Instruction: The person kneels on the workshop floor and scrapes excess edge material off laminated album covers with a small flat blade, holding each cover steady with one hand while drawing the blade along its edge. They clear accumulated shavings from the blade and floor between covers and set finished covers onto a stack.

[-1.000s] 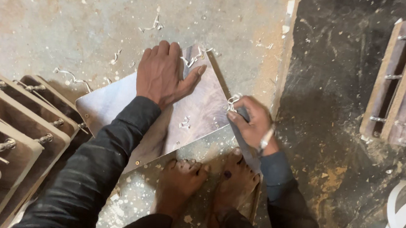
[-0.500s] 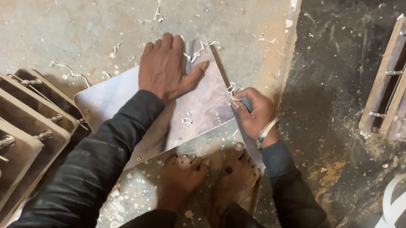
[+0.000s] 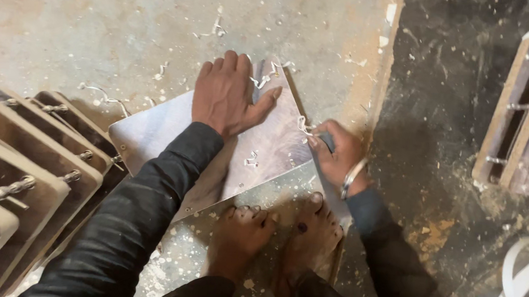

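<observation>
Here, left hand (image 3: pixel 228 95) spread flat on a thin grey metal sheet (image 3: pixel 264 155) lying on the concrete floor (image 3: pixel 98 22), right hand (image 3: pixel 333 152) closed around a small tool at the sheet's edge, curled metal shavings (image 3: pixel 263 79) nearby, bare feet (image 3: pixel 276 237) below.

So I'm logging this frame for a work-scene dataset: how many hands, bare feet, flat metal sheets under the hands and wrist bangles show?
Hands: 2, the left hand flat on the sheet, the right hand closed at its edge
Bare feet: 2
Metal sheet: 1
Bangle: 1
Total: 6
</observation>
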Tool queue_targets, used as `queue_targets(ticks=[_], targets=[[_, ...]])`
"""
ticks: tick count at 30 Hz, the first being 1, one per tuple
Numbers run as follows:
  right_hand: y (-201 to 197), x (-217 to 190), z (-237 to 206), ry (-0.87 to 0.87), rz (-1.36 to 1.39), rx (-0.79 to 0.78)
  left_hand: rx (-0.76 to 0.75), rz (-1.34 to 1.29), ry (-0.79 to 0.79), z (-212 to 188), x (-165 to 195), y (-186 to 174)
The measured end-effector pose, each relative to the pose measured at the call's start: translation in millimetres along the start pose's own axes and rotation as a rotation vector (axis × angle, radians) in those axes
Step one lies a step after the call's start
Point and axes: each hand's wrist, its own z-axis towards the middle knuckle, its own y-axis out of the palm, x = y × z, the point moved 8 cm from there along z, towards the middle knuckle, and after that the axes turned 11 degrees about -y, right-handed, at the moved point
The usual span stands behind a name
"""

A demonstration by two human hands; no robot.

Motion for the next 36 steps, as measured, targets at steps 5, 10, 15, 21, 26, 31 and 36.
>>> queue_targets(ticks=[5,10,15,21,26,31,36], targets=[[-1,14,14,0.078,-0.069,-0.167,0.019,0.020,0.036,1,4,-1],[-5,-15,37,-0.037,0.002,-0.177,0.011,0.023,0.028,2,7,-6],[12,-41,87,-0.008,0.093,-0.287,-0.006,-0.006,-0.003,6,7,-11],[12,-45,90,-0.047,0.197,-0.233,-0.018,-0.027,-0.004,3,8,-9],[14,-14,42,0.088,0.125,-0.241,-0.009,-0.038,0.036,1,7,-4],[10,0,1,-0.028,0.056,-0.219,-0.167,-0.011,0.057,-8,18,24],[13,26,-24,0.194,0.316,-0.067,-0.107,-0.063,0.141,-19,27,28]])
